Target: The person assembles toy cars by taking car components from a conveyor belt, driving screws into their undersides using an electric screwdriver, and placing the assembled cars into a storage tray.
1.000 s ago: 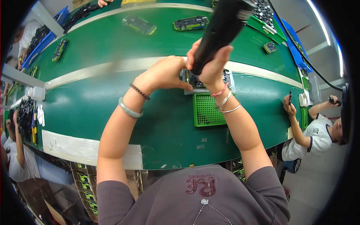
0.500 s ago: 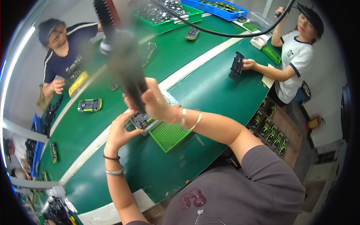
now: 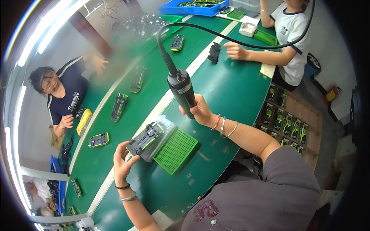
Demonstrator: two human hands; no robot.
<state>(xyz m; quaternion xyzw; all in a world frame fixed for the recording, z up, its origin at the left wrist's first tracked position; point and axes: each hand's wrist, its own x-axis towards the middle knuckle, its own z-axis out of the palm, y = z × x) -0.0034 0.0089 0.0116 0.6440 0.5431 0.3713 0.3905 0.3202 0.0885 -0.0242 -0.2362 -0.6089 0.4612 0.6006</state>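
Note:
My left hand [image 3: 123, 163] grips one end of a toy car [image 3: 145, 138] with thumb and fingers. Its black underside faces up, and yellow-green shows along its edge. Wrapped in my right hand [image 3: 202, 111] is a black electric screwdriver [image 3: 181, 87], its cord curving away from the top. The tool stands apart from the car, to its upper right; its tip is hard to make out. Close by the car sits a green perforated tray [image 3: 175, 151], with a clear plastic bag or container [image 3: 165, 125] beside it.
More upturned toy cars [image 3: 119, 107] lie along the green table [image 3: 216, 104]. A co-worker at the left is near a yellow toy body [image 3: 84, 122]. Another, at the right, reaches toward a black chassis [image 3: 214, 52]. Blue bins [image 3: 192, 8] stand around; a packed carton [image 3: 291, 127] is lower right.
My right hand has lifted the screwdriver off the toy car and moved it right. My left hand still holds the car. The right co-worker's black chassis is now down on the table.

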